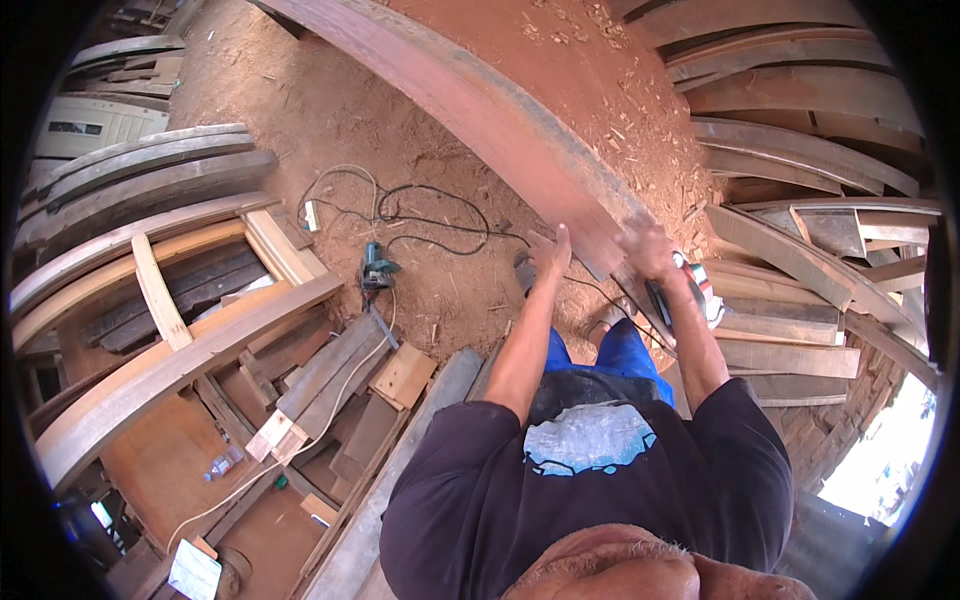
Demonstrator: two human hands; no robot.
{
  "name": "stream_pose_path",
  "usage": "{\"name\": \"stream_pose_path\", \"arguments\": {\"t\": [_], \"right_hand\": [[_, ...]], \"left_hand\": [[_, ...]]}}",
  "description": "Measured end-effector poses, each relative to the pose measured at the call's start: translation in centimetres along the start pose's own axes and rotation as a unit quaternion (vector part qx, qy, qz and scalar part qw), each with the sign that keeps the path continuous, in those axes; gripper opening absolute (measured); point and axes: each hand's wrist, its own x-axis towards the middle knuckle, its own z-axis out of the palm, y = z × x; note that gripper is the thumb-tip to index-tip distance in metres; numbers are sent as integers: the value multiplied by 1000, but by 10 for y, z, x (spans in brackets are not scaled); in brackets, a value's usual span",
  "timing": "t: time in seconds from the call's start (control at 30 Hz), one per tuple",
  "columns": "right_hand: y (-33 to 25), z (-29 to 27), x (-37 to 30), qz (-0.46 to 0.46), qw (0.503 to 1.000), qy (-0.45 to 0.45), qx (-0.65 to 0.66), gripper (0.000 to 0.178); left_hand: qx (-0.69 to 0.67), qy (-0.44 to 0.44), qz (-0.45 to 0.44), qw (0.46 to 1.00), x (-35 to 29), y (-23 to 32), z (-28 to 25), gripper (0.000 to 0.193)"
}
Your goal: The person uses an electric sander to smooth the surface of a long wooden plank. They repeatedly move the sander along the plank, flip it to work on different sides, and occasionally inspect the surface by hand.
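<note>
A long reddish-brown timber plank runs from the top of the view down to between my hands, its near end close to my legs. At the plank's left edge is my left hand, open, with the thumb stretched out beside the wood. My right hand is at the right side of the near end, its fingers smeared by motion, so its grip cannot be made out. Just beyond that wrist is a red, white and black power tool, partly hidden by my forearm. Whether the hand touches it is unclear.
A teal power tool lies on the dirt floor at left, near a looped black cord. A wooden frame and stacked boards line the left. More boards pile up on the right. Wood chips litter the ground.
</note>
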Motion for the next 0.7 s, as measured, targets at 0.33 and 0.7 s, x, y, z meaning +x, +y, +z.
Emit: {"name": "stream_pose_path", "arguments": {"t": [0.33, 0.7], "right_hand": [[129, -23, -153, 190, 966, -24, 175, 50], [60, -88, -109, 94, 936, -58, 335, 43]], "left_hand": [[139, -123, 67, 980, -19, -22, 22, 85], [279, -237, 297, 882, -105, -131, 137, 63]]}}
